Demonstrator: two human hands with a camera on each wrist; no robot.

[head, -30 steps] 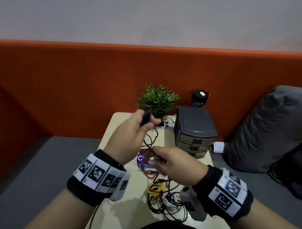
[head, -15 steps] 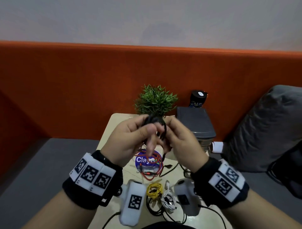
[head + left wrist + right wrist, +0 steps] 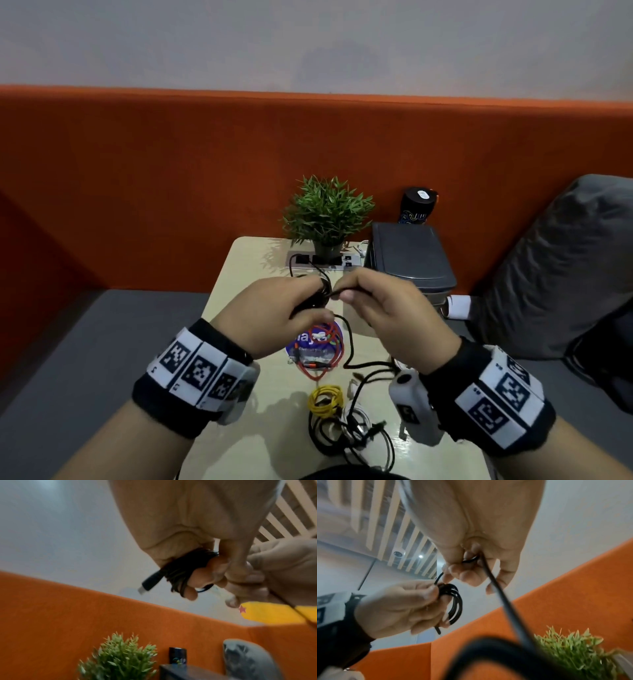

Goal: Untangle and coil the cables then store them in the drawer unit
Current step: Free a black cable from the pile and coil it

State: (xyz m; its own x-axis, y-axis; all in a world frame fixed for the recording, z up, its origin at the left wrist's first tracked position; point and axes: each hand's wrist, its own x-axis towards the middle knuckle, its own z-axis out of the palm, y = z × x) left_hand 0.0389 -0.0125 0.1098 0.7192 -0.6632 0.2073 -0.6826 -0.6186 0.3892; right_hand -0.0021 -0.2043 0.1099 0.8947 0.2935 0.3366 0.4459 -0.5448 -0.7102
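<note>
Both hands sit lower than half a second ago, down over the mid table instead of in front of the plant; the power strip behind them shows again. Left hand [image 3: 274, 313] has its fingers curled round a small coil of black cable [image 3: 453, 601], several loops wound over the fingers, plug end sticking out past the knuckles in the left wrist view. Right hand [image 3: 387, 308] pinches the free run of the same cable just beside the coil; the strand runs from its fingers down past the wrist camera, blurred close up. The two hands almost touch, held above the table [image 3: 236, 274], not resting on it. Loose tail of the black cable drops to the tabletop and trails toward the near edge. Red cable [image 3: 325, 356] lies looped on a blue round sticker under the hands. Yellow cable [image 3: 325, 399] is bundled nearer, just beside a white cable [image 3: 358, 416] tangled with more black cable. Drawer unit [image 3: 407, 260] stands at the far right of the table, drawers look closed. Potted plant [image 3: 325, 212] is at the far edge with the power strip [image 3: 301, 259] at its base, dark can [image 3: 418, 205] behind the drawer unit, grey cushion [image 3: 555, 267] to the right.
</note>
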